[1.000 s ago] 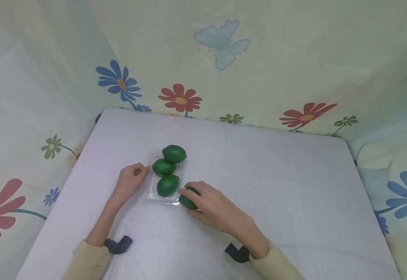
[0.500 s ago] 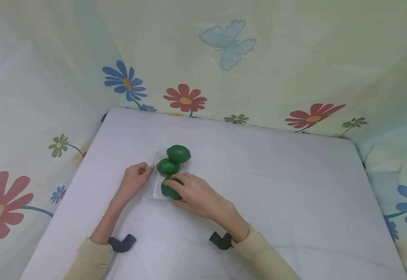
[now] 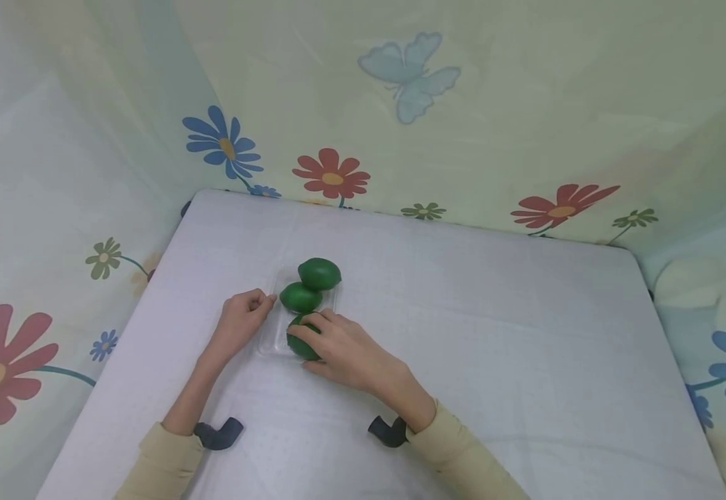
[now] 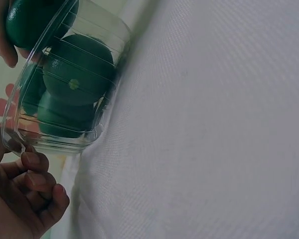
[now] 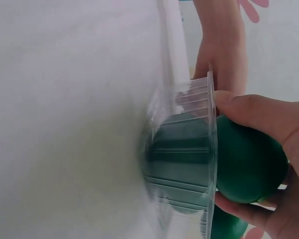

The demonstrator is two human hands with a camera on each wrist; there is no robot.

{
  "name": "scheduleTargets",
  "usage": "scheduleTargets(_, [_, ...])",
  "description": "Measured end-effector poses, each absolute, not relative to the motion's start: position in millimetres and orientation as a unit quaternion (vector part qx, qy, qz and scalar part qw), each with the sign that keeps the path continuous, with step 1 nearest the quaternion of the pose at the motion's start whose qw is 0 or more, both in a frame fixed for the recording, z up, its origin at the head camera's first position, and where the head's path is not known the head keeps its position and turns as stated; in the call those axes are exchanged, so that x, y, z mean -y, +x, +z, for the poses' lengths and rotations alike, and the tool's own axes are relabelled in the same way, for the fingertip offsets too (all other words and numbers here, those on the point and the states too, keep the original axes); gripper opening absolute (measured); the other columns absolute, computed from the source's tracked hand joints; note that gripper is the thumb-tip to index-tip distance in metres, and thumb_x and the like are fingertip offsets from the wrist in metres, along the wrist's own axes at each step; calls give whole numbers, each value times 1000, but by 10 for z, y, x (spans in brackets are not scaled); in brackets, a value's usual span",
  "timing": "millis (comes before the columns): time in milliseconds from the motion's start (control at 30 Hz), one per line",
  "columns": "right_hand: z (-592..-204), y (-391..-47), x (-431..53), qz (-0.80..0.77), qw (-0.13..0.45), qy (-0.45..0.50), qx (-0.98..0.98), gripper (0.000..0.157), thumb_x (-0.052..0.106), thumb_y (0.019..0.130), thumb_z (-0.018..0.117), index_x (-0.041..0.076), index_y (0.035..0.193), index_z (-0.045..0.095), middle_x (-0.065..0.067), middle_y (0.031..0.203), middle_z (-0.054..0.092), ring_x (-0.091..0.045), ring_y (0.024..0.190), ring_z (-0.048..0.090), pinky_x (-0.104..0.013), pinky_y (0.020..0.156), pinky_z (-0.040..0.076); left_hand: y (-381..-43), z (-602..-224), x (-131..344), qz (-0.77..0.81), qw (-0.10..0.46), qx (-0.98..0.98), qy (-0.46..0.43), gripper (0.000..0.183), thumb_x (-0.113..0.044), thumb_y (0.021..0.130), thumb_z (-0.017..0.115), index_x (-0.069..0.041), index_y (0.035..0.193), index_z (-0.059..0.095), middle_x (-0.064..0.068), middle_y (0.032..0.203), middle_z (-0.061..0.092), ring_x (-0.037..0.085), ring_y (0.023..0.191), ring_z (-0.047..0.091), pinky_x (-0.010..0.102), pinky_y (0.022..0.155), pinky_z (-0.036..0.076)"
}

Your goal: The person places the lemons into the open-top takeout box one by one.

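A clear plastic container (image 3: pixel 269 342) stands on the white-covered table, left of centre, with green limes inside. At its far end one lime (image 3: pixel 320 274) rests higher, against another lime (image 3: pixel 300 297). My left hand (image 3: pixel 241 317) pinches the container's rim (image 4: pixel 9 112) between thumb and finger, its other fingers curled. Above the near end, my right hand (image 3: pixel 353 355) grips a lime (image 5: pixel 250 160) from its right side, thumb toward me and fingers over the far side. In the right wrist view this lime sits at rim height, over limes seen through the ribbed wall. The held lime hides the near one from above.
A black curved piece is attached at the left wrist (image 3: pixel 219 435) and another at the right wrist (image 3: pixel 389 431). White cloth (image 3: pixel 494 333) covers the table. Flower-printed curtains (image 3: pixel 482 125) hang around its back and sides.
My right hand has carried its lime leftward from beside the container to above its near end. In the last half second it has barely moved. My left hand keeps its pinch on the rim.
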State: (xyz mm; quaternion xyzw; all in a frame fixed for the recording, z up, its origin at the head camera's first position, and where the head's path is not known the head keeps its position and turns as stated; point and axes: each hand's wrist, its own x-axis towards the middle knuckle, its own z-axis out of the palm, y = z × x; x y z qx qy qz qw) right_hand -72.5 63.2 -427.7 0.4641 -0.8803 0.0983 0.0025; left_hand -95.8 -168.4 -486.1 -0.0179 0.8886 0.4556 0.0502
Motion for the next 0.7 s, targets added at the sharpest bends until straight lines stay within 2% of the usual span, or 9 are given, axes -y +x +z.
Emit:
scheduleTargets(467, [-4323, -642, -660, 100, 40, 460, 882, 57, 34, 82, 78, 21, 133, 54, -1, 126, 59, -18, 111, 59, -29, 93, 51, -969, -4878, 1706, 457, 53, -888, -11, 39, -35, 99, 53, -4, 76, 59, -5, 51, 39, 12, 49, 36, 24, 46, 32])
scheduleTargets(700, [-4259, -633, -850, 129, 23, 415, 901, 63, 31, 81, 80, 23, 136, 51, 1, 127, 59, -15, 111, 58, -28, 91, 51, -943, -4876, 1799, 444, 62, -894, -19, 39, -36, 100, 52, -5, 78, 60, -5, 53, 42, 14, 53, 39, 25, 49, 34])
